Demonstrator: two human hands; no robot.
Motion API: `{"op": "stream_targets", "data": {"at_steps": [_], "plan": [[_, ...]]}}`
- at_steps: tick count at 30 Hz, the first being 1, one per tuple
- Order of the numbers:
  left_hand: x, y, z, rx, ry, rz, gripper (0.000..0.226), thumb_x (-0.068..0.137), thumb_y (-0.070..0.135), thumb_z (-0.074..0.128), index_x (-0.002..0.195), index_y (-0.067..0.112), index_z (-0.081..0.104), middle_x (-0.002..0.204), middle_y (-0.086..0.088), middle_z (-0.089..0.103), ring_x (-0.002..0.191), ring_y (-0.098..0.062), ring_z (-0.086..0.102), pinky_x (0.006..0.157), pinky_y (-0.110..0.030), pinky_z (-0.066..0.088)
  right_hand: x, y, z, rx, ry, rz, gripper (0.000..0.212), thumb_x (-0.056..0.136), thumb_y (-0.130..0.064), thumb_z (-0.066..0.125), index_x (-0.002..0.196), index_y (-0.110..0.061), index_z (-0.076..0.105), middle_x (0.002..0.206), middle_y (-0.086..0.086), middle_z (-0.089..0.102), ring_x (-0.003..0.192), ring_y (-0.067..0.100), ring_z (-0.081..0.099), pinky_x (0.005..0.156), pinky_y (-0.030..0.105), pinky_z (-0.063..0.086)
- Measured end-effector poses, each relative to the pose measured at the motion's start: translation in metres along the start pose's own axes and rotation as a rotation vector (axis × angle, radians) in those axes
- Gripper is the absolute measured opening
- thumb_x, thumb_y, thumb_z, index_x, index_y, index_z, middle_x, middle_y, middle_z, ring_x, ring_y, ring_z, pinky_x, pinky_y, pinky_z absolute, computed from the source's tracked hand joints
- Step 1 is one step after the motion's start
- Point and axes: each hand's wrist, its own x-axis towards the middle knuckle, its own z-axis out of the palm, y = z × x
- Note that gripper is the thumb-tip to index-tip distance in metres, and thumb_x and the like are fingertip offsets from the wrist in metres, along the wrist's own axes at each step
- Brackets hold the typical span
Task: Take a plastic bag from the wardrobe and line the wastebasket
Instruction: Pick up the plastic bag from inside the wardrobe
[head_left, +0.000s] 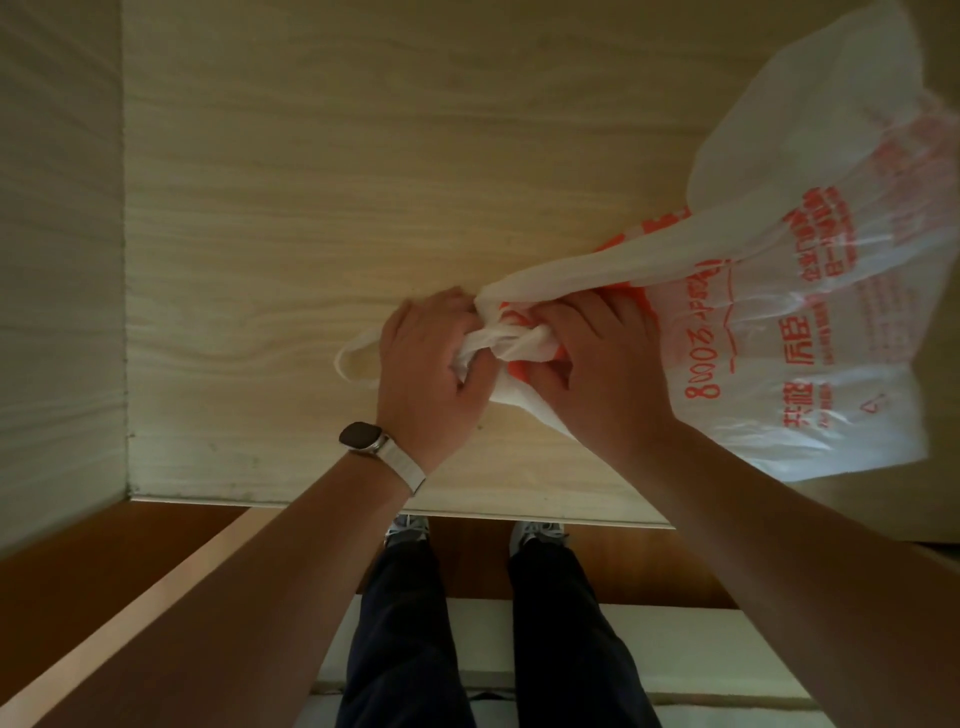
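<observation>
A white plastic bag with red print lies on the pale wooden wardrobe shelf, spreading toward the upper right. Its handles are twisted into a knot between my hands. My left hand grips the knotted handle end, and one handle loop sticks out to its left. My right hand clutches the bunched neck of the bag right beside the knot. The two hands nearly touch. No wastebasket is in view.
The wardrobe's side wall stands at the left. The shelf's front edge runs just beyond my feet. Below are a brown wooden floor, my legs in dark trousers and a white surface.
</observation>
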Motion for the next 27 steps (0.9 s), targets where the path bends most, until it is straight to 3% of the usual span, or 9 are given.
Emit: {"op": "stream_targets", "data": {"at_steps": [2, 5, 8, 12, 15, 18, 22, 25, 27], "plan": [[-0.002, 0.014, -0.001, -0.229, -0.016, -0.139, 0.021, 0.082, 0.024, 0.055, 0.102, 0.018, 0.059, 0.103, 0.004, 0.064, 0.096, -0.019, 0.061, 0.085, -0.053, 0.049, 0.002, -0.002, 0.001, 0.036, 0.018, 0.043, 0.035, 0.087, -0.051, 0.062, 0.106, -0.022, 0.067, 0.114, -0.003, 0.066, 0.107, 0.029, 0.056, 0.094, 0.046, 0.042], [-0.007, 0.023, 0.001, -0.340, -0.053, -0.227, 0.045, 0.081, 0.040, 0.061, 0.123, 0.033, 0.045, 0.110, 0.009, 0.060, 0.100, -0.015, 0.063, 0.084, -0.049, 0.053, 0.004, -0.005, 0.002, 0.090, 0.027, 0.074, 0.029, 0.085, -0.045, 0.065, 0.106, -0.024, 0.067, 0.113, -0.005, 0.065, 0.106, 0.027, 0.057, 0.095, 0.045, 0.042], [-0.005, 0.017, 0.009, -0.195, -0.091, -0.203, 0.071, 0.085, 0.051, 0.059, 0.144, 0.017, 0.038, 0.121, -0.003, 0.062, 0.108, -0.020, 0.061, 0.091, -0.052, 0.051, 0.004, -0.004, 0.001, 0.135, -0.004, 0.051, 0.027, 0.083, -0.032, 0.067, 0.109, -0.026, 0.066, 0.114, -0.005, 0.065, 0.109, 0.027, 0.056, 0.097, 0.046, 0.041], [0.003, 0.019, 0.017, -0.084, -0.048, -0.208, 0.083, 0.085, 0.057, 0.053, 0.148, 0.006, 0.033, 0.115, -0.009, 0.065, 0.106, -0.026, 0.062, 0.092, -0.056, 0.047, 0.003, 0.002, -0.003, 0.131, -0.112, -0.005, 0.032, 0.086, -0.029, 0.056, 0.115, -0.019, 0.064, 0.118, -0.004, 0.064, 0.113, 0.027, 0.055, 0.099, 0.048, 0.040], [0.007, 0.020, 0.021, 0.000, -0.012, -0.190, 0.063, 0.085, 0.051, 0.052, 0.134, 0.011, 0.054, 0.107, -0.005, 0.069, 0.101, -0.027, 0.063, 0.095, -0.050, 0.045, -0.002, 0.004, -0.006, 0.143, -0.157, -0.038, 0.029, 0.086, -0.028, 0.055, 0.112, -0.015, 0.061, 0.113, -0.002, 0.064, 0.110, 0.027, 0.056, 0.099, 0.048, 0.041], [0.010, 0.020, 0.021, -0.046, 0.012, -0.227, 0.038, 0.083, 0.046, 0.057, 0.104, 0.016, 0.068, 0.091, 0.004, 0.069, 0.088, -0.020, 0.065, 0.085, -0.045, 0.050, -0.006, 0.001, -0.015, 0.197, -0.196, -0.027, 0.036, 0.089, -0.029, 0.059, 0.122, -0.015, 0.057, 0.120, -0.001, 0.062, 0.114, 0.023, 0.054, 0.103, 0.045, 0.040], [0.005, 0.030, 0.006, -0.198, 0.049, -0.272, 0.020, 0.080, 0.033, 0.065, 0.088, 0.015, 0.066, 0.091, 0.005, 0.054, 0.082, 0.007, 0.052, 0.077, -0.008, 0.039, -0.012, -0.010, -0.041, 0.135, -0.141, -0.101, 0.039, 0.085, -0.021, 0.063, 0.122, -0.008, 0.060, 0.121, 0.007, 0.063, 0.113, 0.023, 0.054, 0.102, 0.039, 0.041], [0.001, 0.050, -0.020, -0.275, 0.039, -0.257, 0.012, 0.079, 0.021, 0.071, 0.088, 0.020, 0.063, 0.102, 0.004, 0.061, 0.093, -0.003, 0.058, 0.081, -0.018, 0.046, -0.015, -0.022, -0.065, 0.094, -0.091, -0.147, 0.043, 0.085, -0.024, 0.065, 0.124, -0.008, 0.060, 0.124, 0.010, 0.061, 0.117, 0.028, 0.054, 0.101, 0.042, 0.043], [0.000, 0.075, -0.047, -0.378, 0.022, -0.306, 0.013, 0.080, 0.030, 0.071, 0.089, 0.033, 0.062, 0.097, 0.014, 0.068, 0.085, -0.004, 0.063, 0.071, -0.022, 0.052, -0.016, -0.033, -0.084, 0.075, -0.045, -0.174, 0.046, 0.085, -0.029, 0.065, 0.126, -0.009, 0.060, 0.129, 0.012, 0.058, 0.123, 0.030, 0.052, 0.104, 0.042, 0.040]]}}
